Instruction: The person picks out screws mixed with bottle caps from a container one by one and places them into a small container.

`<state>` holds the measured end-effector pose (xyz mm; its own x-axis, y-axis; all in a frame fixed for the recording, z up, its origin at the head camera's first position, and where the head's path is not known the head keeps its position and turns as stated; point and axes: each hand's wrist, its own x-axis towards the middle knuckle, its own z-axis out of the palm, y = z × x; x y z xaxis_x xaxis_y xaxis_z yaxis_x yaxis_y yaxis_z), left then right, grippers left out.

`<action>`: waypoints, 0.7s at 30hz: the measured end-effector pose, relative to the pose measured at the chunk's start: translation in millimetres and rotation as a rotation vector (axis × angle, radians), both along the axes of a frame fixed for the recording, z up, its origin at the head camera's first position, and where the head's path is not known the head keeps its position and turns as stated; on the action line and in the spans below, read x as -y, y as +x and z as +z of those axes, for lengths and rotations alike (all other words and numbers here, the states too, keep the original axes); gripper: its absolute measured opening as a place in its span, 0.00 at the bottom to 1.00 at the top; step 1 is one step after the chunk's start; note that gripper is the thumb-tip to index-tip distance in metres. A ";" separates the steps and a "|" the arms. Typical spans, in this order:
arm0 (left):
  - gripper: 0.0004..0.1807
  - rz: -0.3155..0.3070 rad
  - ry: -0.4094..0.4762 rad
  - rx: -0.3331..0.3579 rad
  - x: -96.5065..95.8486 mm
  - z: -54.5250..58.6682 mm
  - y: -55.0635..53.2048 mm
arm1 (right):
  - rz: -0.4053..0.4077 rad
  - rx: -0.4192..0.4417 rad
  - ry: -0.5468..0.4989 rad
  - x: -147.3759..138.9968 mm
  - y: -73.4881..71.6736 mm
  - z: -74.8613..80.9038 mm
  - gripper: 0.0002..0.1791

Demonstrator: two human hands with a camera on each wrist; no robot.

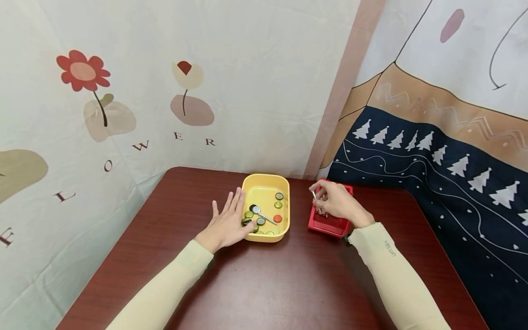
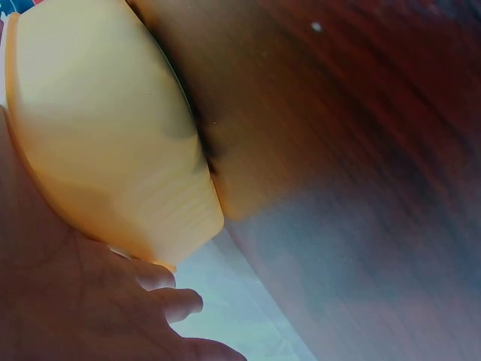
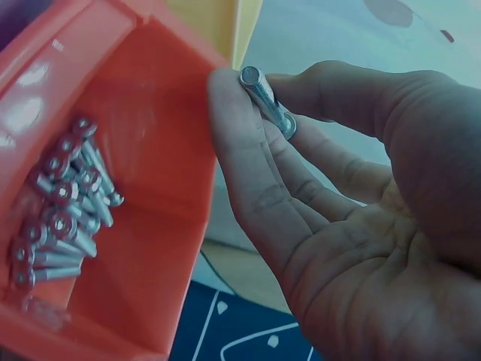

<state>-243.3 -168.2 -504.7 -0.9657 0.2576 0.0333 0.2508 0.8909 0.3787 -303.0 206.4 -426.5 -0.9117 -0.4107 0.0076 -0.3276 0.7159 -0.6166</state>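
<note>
My right hand (image 1: 339,201) is over the red bin (image 1: 330,228), pinching a silver bolt (image 3: 267,101) between thumb and fingertips. More silver bolts (image 3: 68,195) lie in a heap inside that bin. My left hand (image 1: 227,224) lies along the left side of the yellow tray (image 1: 264,181), fingers straight and spread, thumb over the rim. Inside the tray are several bottle caps: green ones (image 1: 278,205), a red one (image 1: 277,218) and dark ones. A thin silver shaft (image 1: 269,220) lies among them, its end at a pale round disc (image 1: 256,209); whether they are joined, I cannot tell.
Both containers stand toward the back of a dark red-brown wooden table (image 1: 288,284), the red bin to the right of the tray with a gap between. Behind the table hangs a pale printed cloth (image 1: 255,91); a navy one with white trees (image 1: 396,160) hangs at right.
</note>
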 end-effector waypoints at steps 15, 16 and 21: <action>0.59 -0.008 0.009 0.000 0.7 1.0 1.4 | -0.095 0.014 0.027 -15.5 -2.0 -6.8 0.26; 0.59 -0.008 0.007 0.000 0.8 1.2 1.5 | -0.103 0.015 0.032 -15.5 -2.5 -7.2 0.26; 0.59 -0.009 -0.001 -0.004 1.4 1.2 0.9 | -0.145 0.047 0.059 -14.3 -5.6 -8.2 0.27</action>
